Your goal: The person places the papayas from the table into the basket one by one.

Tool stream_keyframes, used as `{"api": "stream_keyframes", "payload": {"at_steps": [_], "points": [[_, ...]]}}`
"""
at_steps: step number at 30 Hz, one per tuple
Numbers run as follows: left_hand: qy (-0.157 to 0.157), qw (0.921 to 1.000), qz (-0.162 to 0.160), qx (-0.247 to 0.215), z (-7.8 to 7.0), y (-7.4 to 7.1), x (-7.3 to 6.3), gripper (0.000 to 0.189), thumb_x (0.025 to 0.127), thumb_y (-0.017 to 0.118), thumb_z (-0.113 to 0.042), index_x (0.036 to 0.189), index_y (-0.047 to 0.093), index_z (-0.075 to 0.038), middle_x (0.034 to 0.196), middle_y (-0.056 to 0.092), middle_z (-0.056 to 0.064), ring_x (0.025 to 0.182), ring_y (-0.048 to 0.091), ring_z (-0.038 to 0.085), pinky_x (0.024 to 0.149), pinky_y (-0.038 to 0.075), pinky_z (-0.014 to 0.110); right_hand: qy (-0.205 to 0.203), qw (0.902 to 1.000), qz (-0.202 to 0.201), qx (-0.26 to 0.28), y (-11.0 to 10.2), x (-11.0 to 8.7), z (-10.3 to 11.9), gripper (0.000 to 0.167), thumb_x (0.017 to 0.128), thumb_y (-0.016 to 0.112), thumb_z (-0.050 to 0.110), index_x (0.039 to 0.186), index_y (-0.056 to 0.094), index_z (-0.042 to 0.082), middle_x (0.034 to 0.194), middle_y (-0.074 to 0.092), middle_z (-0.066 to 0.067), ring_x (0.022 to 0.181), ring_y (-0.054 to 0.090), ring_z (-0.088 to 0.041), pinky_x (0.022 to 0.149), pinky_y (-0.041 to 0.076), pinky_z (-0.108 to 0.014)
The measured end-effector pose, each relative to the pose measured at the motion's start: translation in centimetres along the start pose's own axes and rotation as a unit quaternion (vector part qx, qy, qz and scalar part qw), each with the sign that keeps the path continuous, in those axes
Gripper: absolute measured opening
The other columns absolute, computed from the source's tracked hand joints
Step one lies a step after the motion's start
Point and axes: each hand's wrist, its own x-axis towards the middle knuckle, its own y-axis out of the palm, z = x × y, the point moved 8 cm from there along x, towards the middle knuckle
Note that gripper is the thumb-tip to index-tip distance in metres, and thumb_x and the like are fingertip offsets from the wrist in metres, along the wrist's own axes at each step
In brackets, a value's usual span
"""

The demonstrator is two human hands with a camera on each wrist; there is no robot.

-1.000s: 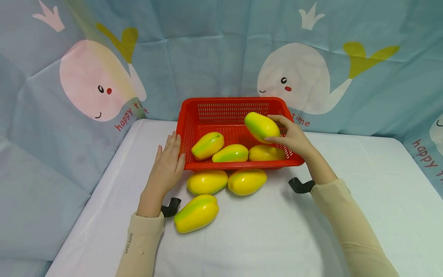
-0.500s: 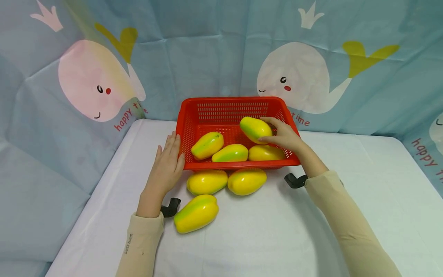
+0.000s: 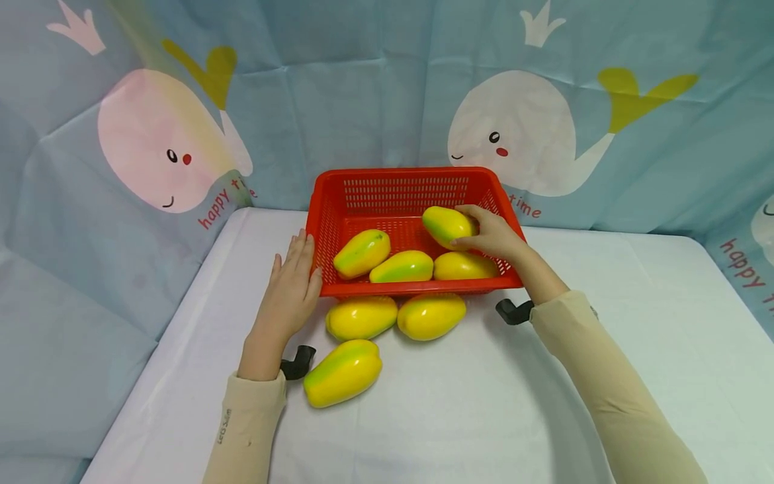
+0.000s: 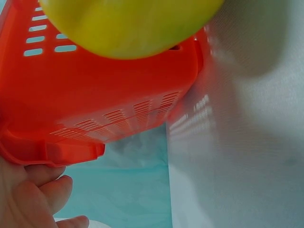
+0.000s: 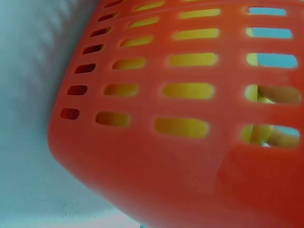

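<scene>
A red slotted plastic basket (image 3: 417, 289) stands on the white table. Inside its right half my right hand (image 3: 492, 235) grips a yellow-green papaya (image 3: 446, 226) from the right, thumb in front and fingers behind. Three other papayas lie in the basket: one at the left (image 3: 363, 253), a greener one in the middle (image 3: 402, 267) and a yellow one at the right (image 3: 465, 266). My left hand (image 3: 287, 292) rests against the basket's left side with straight fingers. In the left wrist view the fingers (image 4: 56, 192) touch under the basket's rim.
Two papayas, one left (image 3: 361, 318) and one right (image 3: 432, 316), lie against the basket's front. Another papaya (image 3: 342, 374) lies nearer, beside the left wrist. Behind the table (image 3: 459, 417) hangs a blue curtain (image 3: 357, 101) with printed whales.
My right hand has moved left and lower into the basket with the papaya in its grip. The left hand has stayed at the basket's side.
</scene>
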Motion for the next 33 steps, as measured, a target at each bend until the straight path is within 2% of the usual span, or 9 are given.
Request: {"api": "stream_keyframes", "payload": {"at_steps": [10, 19, 26, 33], "points": [[-0.002, 1.0000, -0.001, -0.002, 0.1, 0.0, 0.0, 0.058, 0.099, 0.041, -0.021, 0.148, 0.021, 0.003, 0.155, 0.015, 0.017, 0.143, 0.012, 0.032, 0.111, 0.007, 0.057, -0.007, 1.0000, 0.002, 0.002, 0.1, 0.1, 0.1, 0.065, 0.083, 0.071, 0.021, 0.139, 0.042, 0.007, 0.136, 0.047, -0.014, 0.119, 0.043, -0.032, 0.098, 0.042, -0.048], [-0.002, 1.0000, -0.003, 0.000, 0.1, 0.0, 0.0, 0.058, 0.098, 0.042, -0.021, 0.148, 0.021, 0.003, 0.155, 0.016, 0.016, 0.143, 0.012, 0.031, 0.111, 0.008, 0.057, -0.005, 0.9999, -0.002, 0.009, 0.0, 0.0, 0.0, 0.064, 0.084, 0.071, 0.022, 0.139, 0.043, 0.006, 0.136, 0.047, -0.016, 0.121, 0.043, -0.033, 0.097, 0.043, -0.049], [-0.004, 1.0000, -0.003, 0.000, 0.1, 0.0, 0.0, 0.059, 0.098, 0.041, -0.022, 0.148, 0.021, 0.003, 0.155, 0.016, 0.016, 0.143, 0.012, 0.031, 0.111, 0.008, 0.057, -0.010, 0.9989, -0.023, 0.038, -0.5, -0.3, -0.1, 0.058, 0.085, 0.070, 0.022, 0.137, 0.047, 0.010, 0.135, 0.049, -0.015, 0.120, 0.048, -0.032, 0.092, 0.047, -0.047], [-0.003, 1.0000, -0.003, -0.005, 0.0, 0.0, -0.1, 0.059, 0.098, 0.041, -0.021, 0.148, 0.021, 0.003, 0.155, 0.016, 0.017, 0.143, 0.011, 0.030, 0.111, 0.008, 0.057, -0.024, 0.9958, -0.041, 0.078, -1.0, -1.2, 0.2, 0.056, 0.086, 0.069, 0.024, 0.136, 0.048, 0.009, 0.136, 0.050, -0.012, 0.123, 0.047, -0.031, 0.093, 0.047, -0.046]]}}
